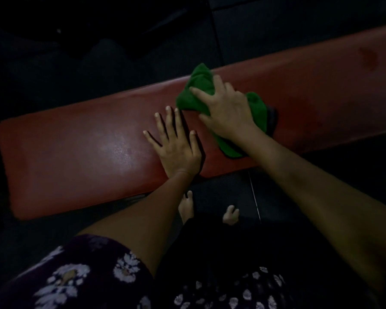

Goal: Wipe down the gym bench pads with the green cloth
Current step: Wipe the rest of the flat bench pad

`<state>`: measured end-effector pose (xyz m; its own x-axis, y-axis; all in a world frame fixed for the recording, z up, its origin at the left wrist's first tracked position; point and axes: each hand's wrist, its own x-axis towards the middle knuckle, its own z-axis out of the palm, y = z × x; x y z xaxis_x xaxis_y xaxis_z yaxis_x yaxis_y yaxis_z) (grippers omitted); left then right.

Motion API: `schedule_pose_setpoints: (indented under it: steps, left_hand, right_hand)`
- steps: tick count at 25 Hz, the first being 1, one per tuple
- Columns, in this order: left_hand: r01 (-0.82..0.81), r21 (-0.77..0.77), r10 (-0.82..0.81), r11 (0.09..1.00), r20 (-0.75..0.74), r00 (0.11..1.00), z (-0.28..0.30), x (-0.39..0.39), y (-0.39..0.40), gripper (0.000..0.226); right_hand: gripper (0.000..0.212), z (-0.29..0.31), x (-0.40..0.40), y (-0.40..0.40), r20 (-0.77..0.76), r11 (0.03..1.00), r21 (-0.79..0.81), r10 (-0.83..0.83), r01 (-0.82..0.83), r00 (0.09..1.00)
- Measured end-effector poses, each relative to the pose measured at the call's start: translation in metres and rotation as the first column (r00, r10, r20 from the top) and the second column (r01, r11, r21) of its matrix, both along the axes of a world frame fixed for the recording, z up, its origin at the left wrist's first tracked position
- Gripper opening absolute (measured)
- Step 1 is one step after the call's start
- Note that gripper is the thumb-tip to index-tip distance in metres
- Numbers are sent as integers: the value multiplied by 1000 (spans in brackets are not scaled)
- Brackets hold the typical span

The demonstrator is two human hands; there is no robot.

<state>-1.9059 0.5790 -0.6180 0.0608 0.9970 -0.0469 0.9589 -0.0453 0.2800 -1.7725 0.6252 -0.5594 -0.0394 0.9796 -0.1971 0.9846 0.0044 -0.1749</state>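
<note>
Viewed from above in dim light, the red bench pad [60, 157] runs as one long strip from lower left to upper right, its rounded near end at far left and its far end leaving the view at right. A pale sheen, possibly damp, marks the left-centre of the pad. Next rightward, the left hand [176, 143] lies flat on the pad with fingers straight and spread; it holds nothing and appears to steady the body. Just beside it, touching or nearly touching its fingertips, is the green cloth [196, 85], bunched into a wad on the middle of the pad. The right hand [225, 108] sits on top of the cloth, its fingers curled over the folds, gripping it and pressing it down. A darker smudge shows on the pad at upper right. Below the bench, two bare feet [186, 206] stand on the dark floor [299, 170], and a floral-print garment [80, 277] fills the bottom edge.

Key relation: the cloth lies under the right hand, with the pad's long axis extending up and rightward beyond it. That stretch is judged to be within the right arm's reach, the left hand being farther from it; a stroke along the axis would cover it.
</note>
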Motion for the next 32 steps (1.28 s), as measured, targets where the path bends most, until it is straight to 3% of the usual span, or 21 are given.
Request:
schedule_pose_setpoints:
  steps: [2, 5, 7, 9, 11, 13, 15, 17, 19, 22, 24, 25, 26, 27, 29, 30, 32]
  left_hand:
    - [-1, 13, 1, 1000, -8, 1000, 0, 0, 0, 62]
    - [-12, 0, 12, 1000, -1, 1000, 0, 1, 1, 62]
    - [-12, -4, 12, 1000, -9, 1000, 1, 1, 1, 62]
    - [-8, -13, 8, 1000, -10, 1000, 3, 1, 1, 62]
    - [-5, -25, 4, 1000, -6, 1000, 4, 0, 1, 63]
    - [-5, -36, 5, 999, -2, 1000, 6, -1, 1, 64]
    - [-16, -34, 15, 999, -7, 1000, 8, 0, 1, 65]
    - [-20, -50, 19, 999, -6, 1000, 9, -1, 2, 66]
    - [-18, -57, 17, 998, -20, 1000, 11, -1, 1, 67]
    - [-17, -91, 16, 996, -8, 1000, 14, -1, 3, 70]
    - [-17, -130, 16, 991, -14, 1000, 17, 0, 5, 66]
    - [-31, -145, 28, 989, -22, 999, 20, 2, 6, 63]
    - [-55, -155, 51, 986, -32, 998, 23, 7, 6, 62]
    - [-83, -155, 77, 984, -43, 996, 26, 14, 5, 62]
    - [-97, -121, 95, 988, -26, 995, 30, 39, 1, 64]
    - [-73, -96, 74, 993, 9, 997, 31, 57, -2, 65]
    - [-6, -68, 12, 998, 90, 996, 30, 94, -6, 63]
  right_hand:
    - [56, -1, 26, 6, 4, 999, -11, -49, 49, 999]
    - [56, -2, 73, 8, -16, 887, -36, -461, 460, 888]
    - [57, -1, 62, 5, 5, 829, -29, -558, 558, 830]
    - [59, -1, 34, -7, 5, 910, -27, -415, 415, 910]
    - [60, -2, 25, -30, -9, 990, -17, -139, 139, 990]
    - [60, -3, 50, -51, 1, 999, 10, 48, -48, 999]
    - [60, -2, 87, -52, 44, 1000, -6, -18, 19, 999]
    - [60, -3, 101, -48, 57, 961, -15, -276, 277, 959]
    - [61, -2, 84, -50, 24, 930, 10, -368, 368, 929]
    - [63, -6, 58, -85, -35, 999, 28, -41, 42, 999]
    - [64, -9, 85, -104, -3, 980, 72, 186, -185, 983]
    - [64, -9, 108, -103, 14, 980, 54, 189, -190, 982]
    - [65, -8, 131, -100, 30, 997, 16, 81, -81, 996]
    - [64, -7, 150, -97, 38, 994, -17, -106, 107, 994]
    - [62, -5, 163, -92, 7, 899, -25, -437, 437, 899]
    - [62, -3, 158, -90, 4, 902, -6, -432, 432, 902]
    - [63, -4, 153, -93, 5, 993, 14, -120, 120, 993]
